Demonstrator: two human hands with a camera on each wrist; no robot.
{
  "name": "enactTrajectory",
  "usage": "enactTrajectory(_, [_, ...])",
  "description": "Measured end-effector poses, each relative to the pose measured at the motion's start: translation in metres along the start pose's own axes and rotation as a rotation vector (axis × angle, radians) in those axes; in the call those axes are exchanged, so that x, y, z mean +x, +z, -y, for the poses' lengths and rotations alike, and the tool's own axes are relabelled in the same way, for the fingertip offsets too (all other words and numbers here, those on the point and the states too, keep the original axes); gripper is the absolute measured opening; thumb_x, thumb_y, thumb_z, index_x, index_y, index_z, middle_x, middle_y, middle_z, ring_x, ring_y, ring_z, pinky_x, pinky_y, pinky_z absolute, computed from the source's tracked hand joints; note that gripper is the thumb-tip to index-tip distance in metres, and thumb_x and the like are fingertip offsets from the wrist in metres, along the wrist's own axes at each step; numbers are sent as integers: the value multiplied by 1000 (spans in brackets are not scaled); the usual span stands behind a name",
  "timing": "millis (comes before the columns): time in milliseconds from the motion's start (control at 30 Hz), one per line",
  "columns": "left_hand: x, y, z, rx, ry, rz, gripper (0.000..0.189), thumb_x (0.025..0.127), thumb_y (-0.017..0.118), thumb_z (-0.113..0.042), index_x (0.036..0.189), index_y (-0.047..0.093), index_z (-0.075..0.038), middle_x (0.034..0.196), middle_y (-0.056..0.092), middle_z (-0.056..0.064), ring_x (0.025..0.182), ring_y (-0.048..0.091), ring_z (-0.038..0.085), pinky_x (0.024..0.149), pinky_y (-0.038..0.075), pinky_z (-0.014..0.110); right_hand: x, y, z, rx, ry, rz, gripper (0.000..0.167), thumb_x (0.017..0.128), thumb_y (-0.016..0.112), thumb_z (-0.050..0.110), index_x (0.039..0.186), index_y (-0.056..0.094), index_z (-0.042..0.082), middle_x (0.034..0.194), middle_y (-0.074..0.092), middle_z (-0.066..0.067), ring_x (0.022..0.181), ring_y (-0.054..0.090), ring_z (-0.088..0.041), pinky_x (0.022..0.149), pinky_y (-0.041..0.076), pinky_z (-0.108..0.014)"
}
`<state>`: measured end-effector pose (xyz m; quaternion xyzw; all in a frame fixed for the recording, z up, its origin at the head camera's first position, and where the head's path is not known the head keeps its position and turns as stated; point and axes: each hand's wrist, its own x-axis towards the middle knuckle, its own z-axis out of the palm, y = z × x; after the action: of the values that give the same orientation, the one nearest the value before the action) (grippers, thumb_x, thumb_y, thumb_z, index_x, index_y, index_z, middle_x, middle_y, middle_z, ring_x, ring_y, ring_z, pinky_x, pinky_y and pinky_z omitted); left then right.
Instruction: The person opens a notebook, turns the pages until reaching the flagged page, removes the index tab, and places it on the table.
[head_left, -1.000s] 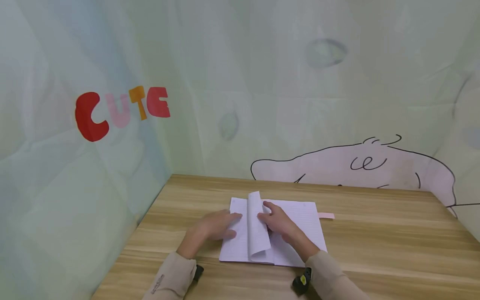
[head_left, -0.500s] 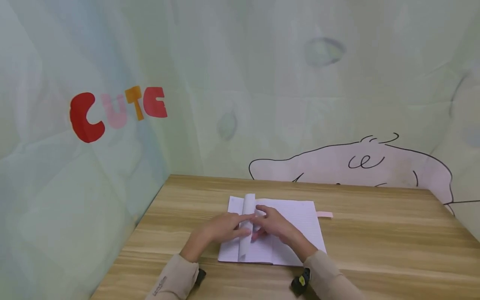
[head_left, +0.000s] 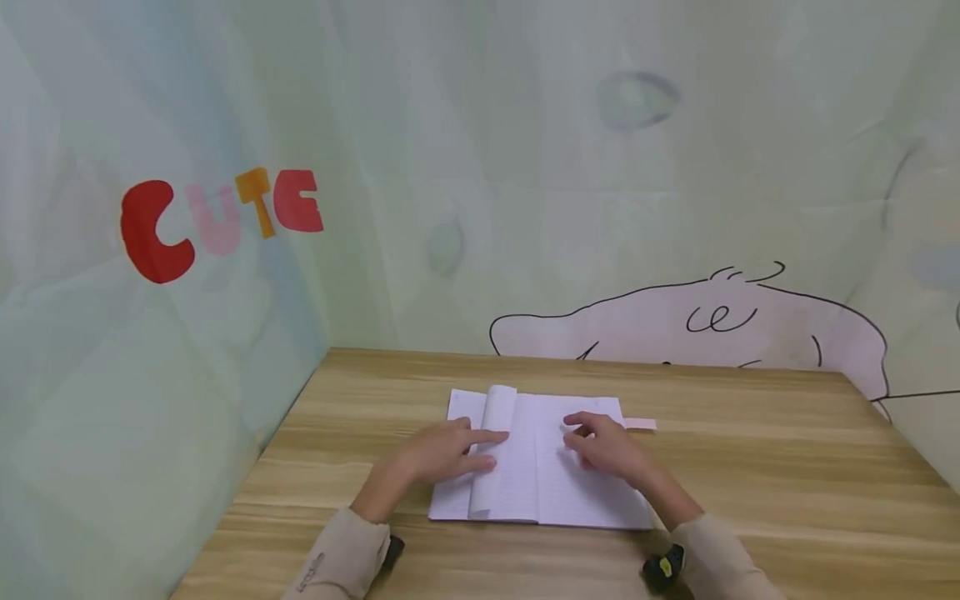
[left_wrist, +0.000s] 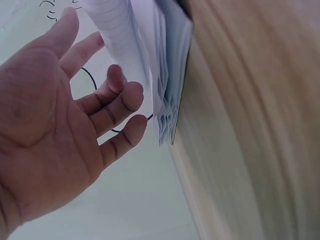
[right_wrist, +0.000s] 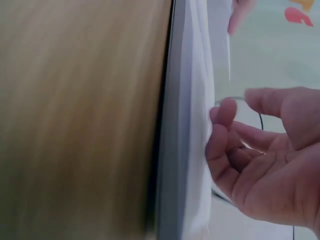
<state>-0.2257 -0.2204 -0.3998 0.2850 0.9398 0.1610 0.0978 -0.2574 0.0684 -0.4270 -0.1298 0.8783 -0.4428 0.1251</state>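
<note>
An open lined notebook lies flat on the table. Over its left half bends a curled page, rolled toward the left edge. My left hand rests at this page, index finger and thumb stretched across it. In the left wrist view the left hand has its fingers loosely spread beside the curled page. My right hand is over the right page and holds nothing. The right wrist view has the right hand's fingers loosely bent against or just beside the notebook's pages.
A pink ribbon-like strip sticks out past the notebook's right edge. The wooden table meets a fabric backdrop at the back and left. Dark wrist-worn devices, one of them the right device, hang below the sleeves.
The right hand has moved from the curled page rightward over the right page. The curled page has shifted left, and the left hand has reached over it. The head view has turned slightly.
</note>
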Motion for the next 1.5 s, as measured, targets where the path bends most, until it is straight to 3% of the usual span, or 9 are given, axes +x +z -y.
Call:
enactTrajectory(100, [1,0,-1,4,11,-9,45,101,55,-44,142,58,-25,102,58,7,81,50,14,74,46,34,-10,-14,-8,-74,35,26,45,95,68,19,135,58,0,100,65,-9,74,59,-18,66,50,-34])
enactTrajectory(233, [1,0,-3,9,-12,-19,47,99,59,-46,139,61,-23,103,57,7,81,51,15,73,47,36,-19,-28,-19,-177,15,62,60,91,74,21,141,51,-2,99,65,-9,82,58,-19,71,50,-36])
enactTrajectory(433, [1,1,-4,17,-78,-28,52,94,64,-50,137,61,-22,107,56,8,82,52,16,73,48,37,-27,-42,-28,-291,-8,68,85,83,82,28,145,39,-10,86,55,-6,78,50,-19,67,41,-34])
enactTrajectory(633, [1,1,-4,57,-54,-37,70,87,76,-45,149,49,-24,101,51,5,72,48,15,65,44,32,-28,-46,-30,-355,8,94,99,78,86,34,146,33,-12,93,55,-8,87,52,-23,74,43,-38])
enactTrajectory(733, [-1,0,-5,67,-37,-24,74,87,77,-42,152,45,-29,97,48,5,67,45,15,60,42,29,-27,-47,-30,-357,20,109,106,77,86,38,149,27,-13,120,58,-26,111,56,-36,95,46,-48])
enactTrajectory(867, [-3,0,-4,62,-36,0,61,90,74,-40,146,53,-28,97,49,4,69,44,15,60,41,30,-26,-48,-29,-350,32,147,117,77,86,43,152,17,-15,155,24,-36,142,29,-49,113,25,-59])
enactTrajectory(1100, [-5,2,-1,27,-43,-32,41,95,67,-40,129,66,-17,99,56,6,80,50,16,74,47,38,-28,-47,-26,-365,32,196,115,77,86,41,151,20,-15,155,23,-35,144,25,-48,114,23,-58])
enactTrajectory(1333, [-6,1,5,-4,-90,-36,39,98,60,-45,123,68,-16,99,59,6,84,54,19,77,48,42,-31,-44,-17,-453,-49,158,99,78,86,35,145,35,-16,143,42,-37,134,41,-48,109,32,-58])
enactTrajectory(1500, [-3,-3,8,-22,-151,-39,43,102,48,-50,115,68,-14,91,65,3,83,59,18,77,49,42,-30,-45,-18,-426,15,123,106,75,88,36,145,31,-19,140,41,-41,132,42,-48,109,33,-58])
